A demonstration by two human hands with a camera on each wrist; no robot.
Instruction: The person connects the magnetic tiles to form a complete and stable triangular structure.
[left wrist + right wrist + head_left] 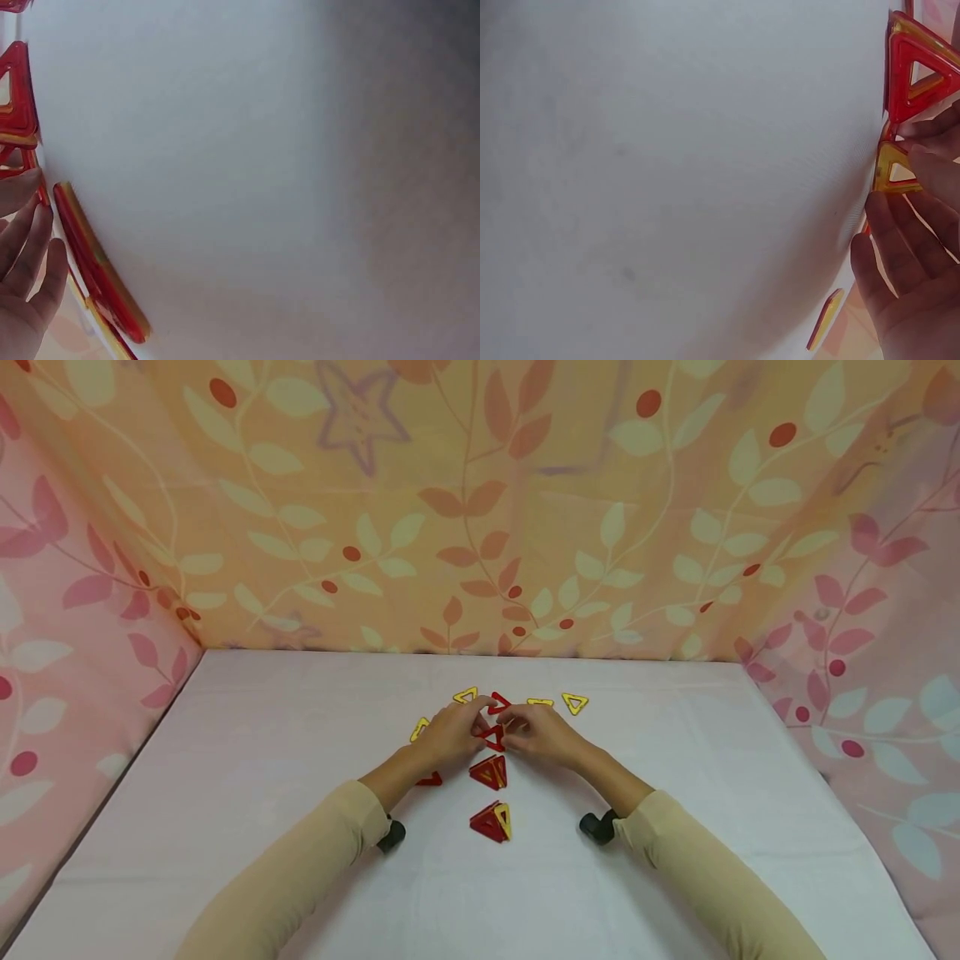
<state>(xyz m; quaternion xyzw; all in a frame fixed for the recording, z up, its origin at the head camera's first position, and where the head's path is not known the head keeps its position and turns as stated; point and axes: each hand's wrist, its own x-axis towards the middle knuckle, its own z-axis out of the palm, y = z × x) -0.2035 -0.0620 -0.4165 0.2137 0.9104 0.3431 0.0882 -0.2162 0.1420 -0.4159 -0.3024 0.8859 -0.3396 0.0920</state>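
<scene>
Both hands meet over a small cluster of triangular magnetic tiles (492, 738) near the middle of the table. My left hand (450, 732) pinches its left side; in the left wrist view, thumb and fingertips close on a red triangle tile (30, 161). From the other side, my right hand (546, 733) pinches a yellow triangle tile (883, 169), as the right wrist view shows. Nearer me stand two red-and-yellow tile pyramids, one (486, 772) just below the hands and another (486, 823) closer still. The fingers partly cover the held tiles.
Beyond the hands lie a red triangle tile (498, 701) and several yellow ones, among them a yellow tile (565, 700) at the right. Beside my left wrist, another red tile (430, 781) shows partly. Patterned cloth (480, 568) walls the white table's (675, 735) back and sides.
</scene>
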